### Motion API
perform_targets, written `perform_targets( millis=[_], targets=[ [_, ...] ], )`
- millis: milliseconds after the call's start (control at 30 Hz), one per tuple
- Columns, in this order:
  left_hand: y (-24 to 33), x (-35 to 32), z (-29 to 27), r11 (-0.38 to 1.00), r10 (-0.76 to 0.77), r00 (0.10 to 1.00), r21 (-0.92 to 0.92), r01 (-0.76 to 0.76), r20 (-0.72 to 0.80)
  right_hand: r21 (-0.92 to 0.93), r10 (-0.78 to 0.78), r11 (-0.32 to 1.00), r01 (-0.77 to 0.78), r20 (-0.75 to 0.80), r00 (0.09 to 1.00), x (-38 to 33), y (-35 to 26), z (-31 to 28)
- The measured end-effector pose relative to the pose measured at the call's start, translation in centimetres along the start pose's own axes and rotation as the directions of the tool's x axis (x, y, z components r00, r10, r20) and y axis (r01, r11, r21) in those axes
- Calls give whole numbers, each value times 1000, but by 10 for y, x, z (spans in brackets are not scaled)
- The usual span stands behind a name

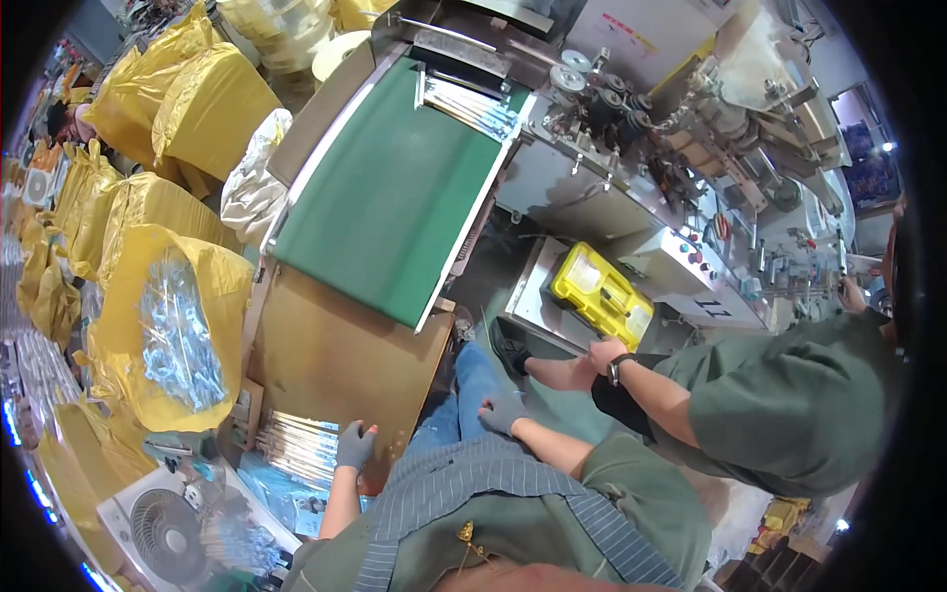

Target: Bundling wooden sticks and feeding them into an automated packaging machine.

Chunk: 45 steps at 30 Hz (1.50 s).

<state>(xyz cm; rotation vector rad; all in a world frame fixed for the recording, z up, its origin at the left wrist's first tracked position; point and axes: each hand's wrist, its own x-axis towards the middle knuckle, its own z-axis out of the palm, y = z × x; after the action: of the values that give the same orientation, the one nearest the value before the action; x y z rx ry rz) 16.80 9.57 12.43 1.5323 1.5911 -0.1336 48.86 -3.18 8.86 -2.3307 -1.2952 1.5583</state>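
Note:
My left hand [355, 446], in a grey glove with bare fingertips, is beside the right end of a pile of thin wooden sticks with blue-and-white wrappers [299, 446]. Its thumb and finger stand apart with nothing visible between them. At the right, my gloved right hand [503, 413] rests by the thigh of my blue jeans [472, 380], fingers loosely bent and no object showing. On the green conveyor belt [370, 187] ahead, a row of wrapped sticks [469, 104] lies across the far end. A brown board [340, 331] slopes between the belt and me.
At the left stands an open yellow bag [222, 296] of blue-wrapped sticks, with a white fan [163, 528] nearer me. A co-worker's hand [606, 352] is at a yellow toolbox [602, 296] on the right. Machinery with rollers [602, 94] rises beyond it.

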Motion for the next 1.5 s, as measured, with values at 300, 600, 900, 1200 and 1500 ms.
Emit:
perform_targets(
  millis=[300, 600, 900, 1200, 1500],
  targets=[
    [103, 74, -1, 965, 258, 939, 26, -259, -228, 170, 9, 985, 35, -252, 968, 49, 18, -45],
    [242, 234, 0, 848, 493, 709, 460, -262, -504, 147, -109, 947, 284, -686, 720, 176, -117, -312],
    [254, 248, 23, 849, 424, 747, 511, -131, -513, -385, -190, 917, -102, -648, 738, 301, -120, -374],
    [225, 223, 11, 854, 402, 758, 509, -108, -513, -401, -237, 915, -41, -618, 749, 290, -126, -348],
    [198, 191, 0, 907, 374, 776, 373, -194, -507, -433, -254, 899, 58, -408, 877, 300, -207, -362]
  ],
)
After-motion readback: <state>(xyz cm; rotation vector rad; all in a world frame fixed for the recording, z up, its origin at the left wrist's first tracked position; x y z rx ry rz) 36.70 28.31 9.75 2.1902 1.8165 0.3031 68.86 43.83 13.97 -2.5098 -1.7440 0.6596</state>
